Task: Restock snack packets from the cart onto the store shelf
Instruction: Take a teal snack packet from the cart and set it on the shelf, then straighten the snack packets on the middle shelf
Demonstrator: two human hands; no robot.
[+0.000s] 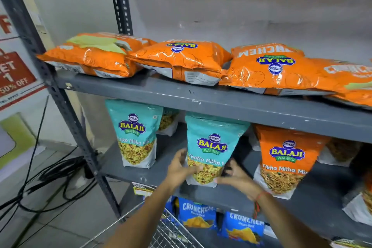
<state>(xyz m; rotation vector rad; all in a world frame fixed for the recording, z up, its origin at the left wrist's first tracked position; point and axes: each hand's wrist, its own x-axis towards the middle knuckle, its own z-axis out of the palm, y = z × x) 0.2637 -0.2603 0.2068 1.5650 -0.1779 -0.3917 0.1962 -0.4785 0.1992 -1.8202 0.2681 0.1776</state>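
Note:
A teal Khatta Mitha Mix packet (211,147) stands upright on the grey middle shelf (153,175). My left hand (181,167) cups its lower left side, thumb across the front. My right hand (235,177) holds its lower right corner; a red thread is tied round that wrist. Both hands are blurred. A second teal packet (134,137) stands to the left, and an orange Tikha Mitha Mix packet (285,159) to the right. The wire cart (173,233) is under my forearms at the bottom edge.
Several orange packets (181,58) lie flat on the top shelf. Blue Crunchem packets (197,215) stand on the shelf below. A slanted grey upright post (66,106) frames the rack's left side. Black cables (50,177) trail over the floor at the left, below a red offer poster (14,74).

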